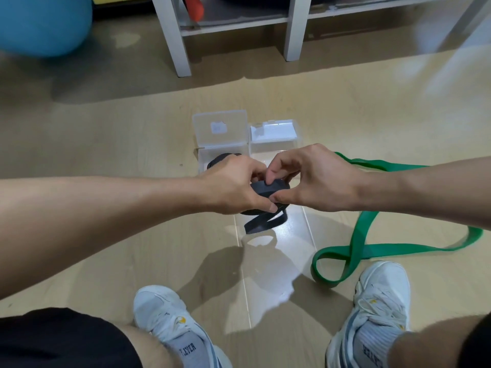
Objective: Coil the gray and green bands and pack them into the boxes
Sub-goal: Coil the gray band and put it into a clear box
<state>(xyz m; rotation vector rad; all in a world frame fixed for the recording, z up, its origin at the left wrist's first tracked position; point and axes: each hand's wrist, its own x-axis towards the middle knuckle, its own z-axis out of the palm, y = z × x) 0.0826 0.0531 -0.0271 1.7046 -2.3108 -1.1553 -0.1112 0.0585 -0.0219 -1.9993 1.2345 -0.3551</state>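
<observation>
Hands (268,181) over dark coil-filled box (204,160)

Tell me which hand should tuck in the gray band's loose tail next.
Probably the right hand: the left hand grips the coiled gray band and steadies it, while the tail hangs just below the right thumb. The green band lies uncoiled on the floor.

gray band (265,191), green band (361,229), blue ball (45,22)

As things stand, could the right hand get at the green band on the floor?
Probably not yet: the right hand pinches the gray band together with the left hand. The path itself looks free; the green band lies uncovered just beside and below it.
</observation>
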